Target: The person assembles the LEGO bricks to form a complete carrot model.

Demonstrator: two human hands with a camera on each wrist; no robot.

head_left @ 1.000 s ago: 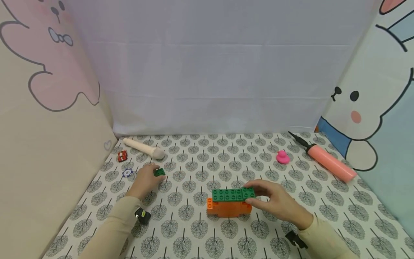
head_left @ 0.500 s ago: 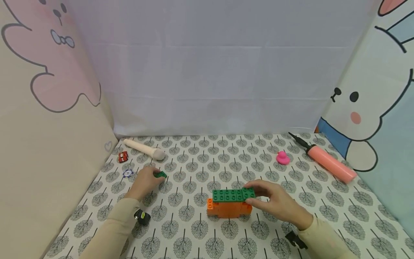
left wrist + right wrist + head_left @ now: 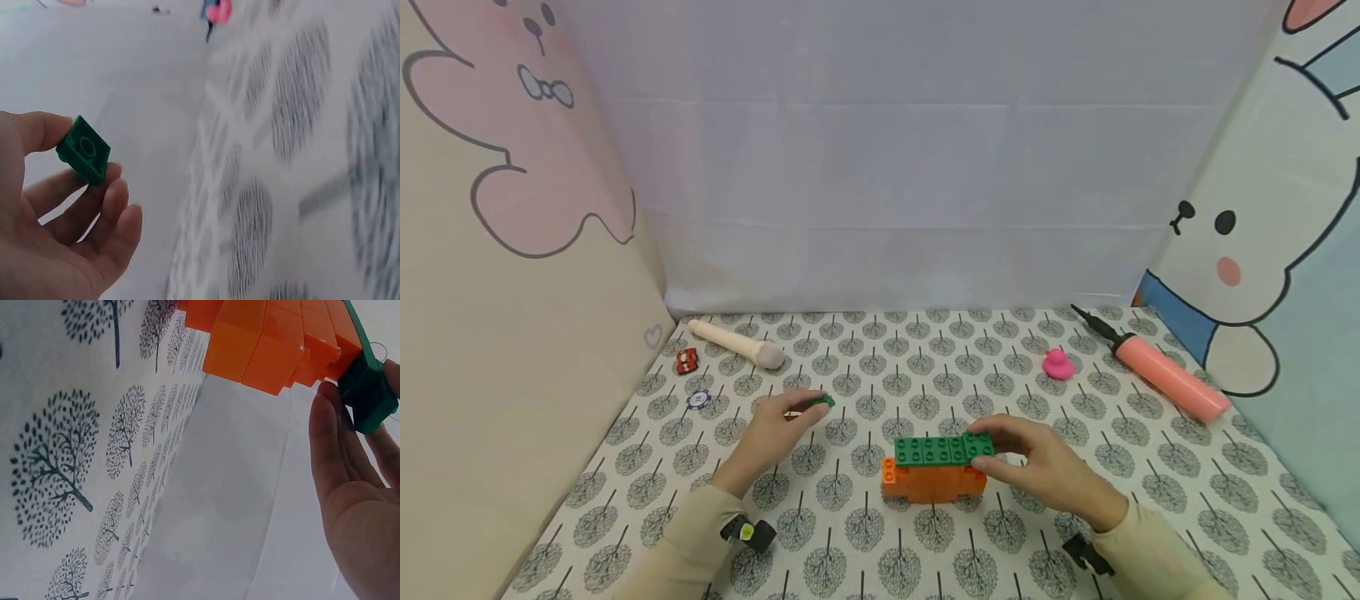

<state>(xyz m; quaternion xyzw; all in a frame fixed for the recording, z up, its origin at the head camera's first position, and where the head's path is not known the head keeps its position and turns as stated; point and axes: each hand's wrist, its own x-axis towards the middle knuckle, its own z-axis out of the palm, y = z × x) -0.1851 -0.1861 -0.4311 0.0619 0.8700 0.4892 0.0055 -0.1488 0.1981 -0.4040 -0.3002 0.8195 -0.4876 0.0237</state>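
My left hand (image 3: 775,433) pinches a small green toy brick (image 3: 87,150) between thumb and fingers, above the cloth; its hollow underside with a round tube shows in the left wrist view. At the middle front stands a structure of stacked orange bricks (image 3: 934,483), stepped outward toward the top in the right wrist view. A row of green studded bricks (image 3: 928,451) lies along its top. My right hand (image 3: 1037,467) grips the green brick (image 3: 369,403) at the right end of that row, thumb on the near side and fingers on the far side.
At the back left lie a cream-coloured toy microphone (image 3: 737,343), a small red toy car (image 3: 687,360) and a blue-white poker chip (image 3: 698,399). A pink rubber duck (image 3: 1057,364) and a coral hand pump (image 3: 1165,375) lie at the back right. Tree-print cloth (image 3: 865,575) covers the table.
My left hand has lifted the small green brick off the cloth and moved right with it, toward the orange structure. The right hand keeps its grip and has hardly moved.
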